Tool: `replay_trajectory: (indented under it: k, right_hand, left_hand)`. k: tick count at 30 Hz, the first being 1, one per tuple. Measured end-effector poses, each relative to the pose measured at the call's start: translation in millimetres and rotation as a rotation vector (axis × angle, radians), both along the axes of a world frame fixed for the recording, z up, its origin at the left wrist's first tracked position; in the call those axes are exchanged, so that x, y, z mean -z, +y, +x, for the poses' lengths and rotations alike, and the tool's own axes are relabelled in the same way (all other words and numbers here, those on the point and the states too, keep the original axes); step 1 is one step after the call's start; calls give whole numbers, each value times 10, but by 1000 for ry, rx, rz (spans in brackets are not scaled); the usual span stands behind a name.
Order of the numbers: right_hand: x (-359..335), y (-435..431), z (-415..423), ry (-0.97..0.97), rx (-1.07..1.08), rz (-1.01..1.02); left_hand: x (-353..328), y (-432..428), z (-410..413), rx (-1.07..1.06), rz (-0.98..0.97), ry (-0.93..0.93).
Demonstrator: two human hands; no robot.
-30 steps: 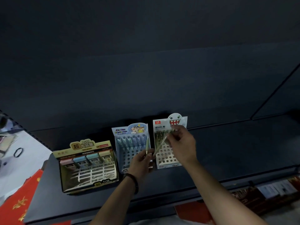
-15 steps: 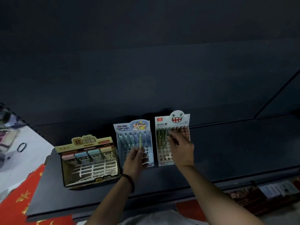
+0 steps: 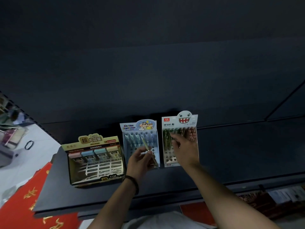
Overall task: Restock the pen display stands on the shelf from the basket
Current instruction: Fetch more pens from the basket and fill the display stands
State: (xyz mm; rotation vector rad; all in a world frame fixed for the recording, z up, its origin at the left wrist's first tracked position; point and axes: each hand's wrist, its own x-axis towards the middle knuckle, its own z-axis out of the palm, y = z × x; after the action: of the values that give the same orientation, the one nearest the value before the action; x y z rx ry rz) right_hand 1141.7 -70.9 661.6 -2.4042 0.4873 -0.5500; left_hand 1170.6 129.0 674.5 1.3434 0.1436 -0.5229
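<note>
Nearest, the left hand [image 3: 140,161] (a dark wristband [image 3: 132,183] is worn on that wrist) is held over the front part of the shelf [image 3: 231,154]. Its fingers [image 3: 140,151] are curled round a few spare pens [image 3: 146,144], which are gripped low on their barrels so that the upper ends fan out above the fingers. The pens can be judged light, stiff and smooth. A loose bundle would slide easily, so each is best taken singly by a pinch at mid-barrel and lowered tip-first into a hole.

Directly behind those fingers the blue stand [image 3: 132,127] is set. One row of pens is filled at its top, and empty holes lie beneath the held pens. To the left of the fingers a boxed stand [image 3: 95,162] is seen, mostly unfilled.

Just right of the left hand, the right hand [image 3: 184,149] is laid over the monster stand [image 3: 184,118]. Its fingertips are brought against the row of green and brown pens at the top of that stand. Whether a pen is pinched there or only touched cannot be told. Open holes show below the palm. The stands look like thin card, light and easily tipped, so a steady downward push is advised.

The basket is not in view.
</note>
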Motion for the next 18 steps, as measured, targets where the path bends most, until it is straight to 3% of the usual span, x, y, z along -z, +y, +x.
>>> replay_trajectory:
  k: [2, 6, 11, 13, 15, 18]
  right_hand:
    - [9, -27, -18, 73, -26, 58]
    - [-102, 54, -166, -28, 54, 300]
    - [-208, 203, -246, 170, -75, 918]
    - [-204, 244, -244, 124, -16, 1083]
    - [-196, 243, -244, 50, 56, 1139]
    - [-216, 168, -262, -16, 105, 1061]
  left_hand:
    - [-23, 7, 2, -9, -18, 15]
    - [-56, -37, 6, -51, -84, 34]
    - [-137, -160, 1, -66, -86, 7]
    - [-155, -229, -22, -67, -82, 12]
    - [-161, -271, -37, -73, -97, 46]
    - [-149, -261, -9, -87, -90, 69]
